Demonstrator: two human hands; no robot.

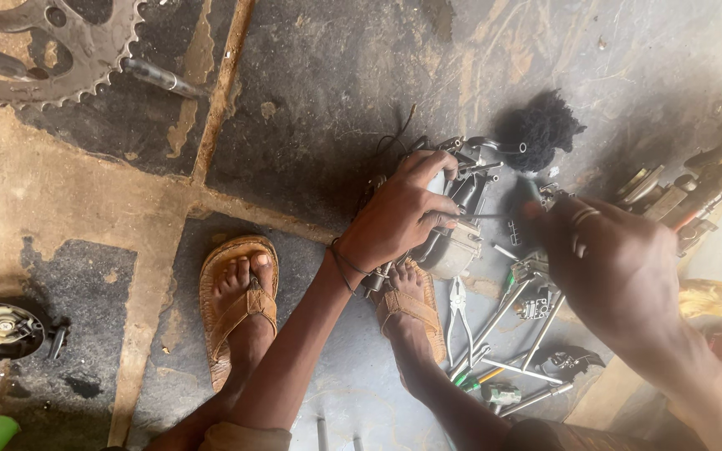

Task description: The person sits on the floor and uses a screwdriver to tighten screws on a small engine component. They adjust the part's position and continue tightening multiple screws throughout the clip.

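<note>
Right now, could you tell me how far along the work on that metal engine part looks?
Midway: the left hand grips the grey engine part on the floor, the right hand blurred beside it. Loose tools lie scattered nearby. Nothing looks reassembled yet.

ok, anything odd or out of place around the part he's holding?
Mostly clutter: loose tools lie scattered on the floor by the right foot. The left hand grips the metal part; the right hand is blurred.
</note>
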